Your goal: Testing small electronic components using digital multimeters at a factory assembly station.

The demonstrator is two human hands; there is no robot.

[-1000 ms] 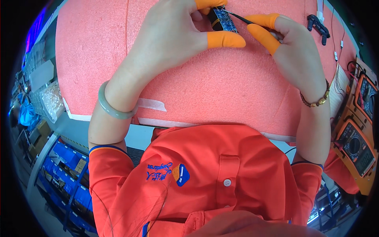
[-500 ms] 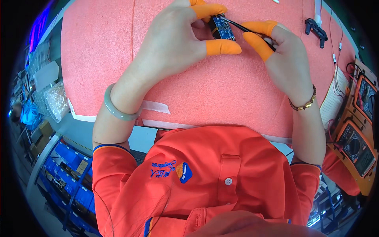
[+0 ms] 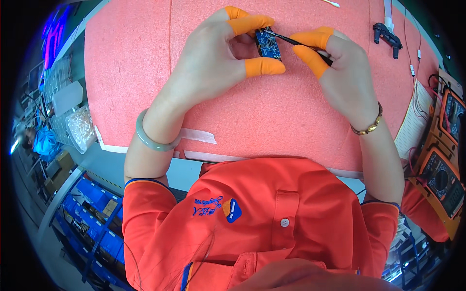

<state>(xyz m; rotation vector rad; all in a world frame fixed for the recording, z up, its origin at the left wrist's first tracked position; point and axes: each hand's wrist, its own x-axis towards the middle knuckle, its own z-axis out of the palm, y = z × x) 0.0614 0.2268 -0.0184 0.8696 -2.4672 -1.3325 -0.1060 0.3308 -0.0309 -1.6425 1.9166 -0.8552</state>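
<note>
My left hand (image 3: 211,57) grips a small blue circuit board (image 3: 269,45) by its ends, thumb at the near end and fingers at the far end. Orange finger cots cover the fingertips of both hands. Between the thumb and forefinger of my right hand (image 3: 347,65) is a pair of dark, thin tweezers (image 3: 294,41). Their tip reaches the far end of the board, close to my left fingertips. Whether the tip grasps any small part there is too fine to tell.
A pink foam mat (image 3: 272,116) covers the table. At the right lie a black bracket-shaped part (image 3: 387,40), thin wires with white connectors and orange multimeters (image 3: 441,178). A cotton swab (image 3: 331,3) is at the far edge. On the left are a bag of white pieces (image 3: 81,129) and blue bins (image 3: 92,186).
Both hands, with the board and tweezers, sit slightly lower and further left in view. The board's face is turned more toward me. The cotton swab shows more, as the view has shifted.
</note>
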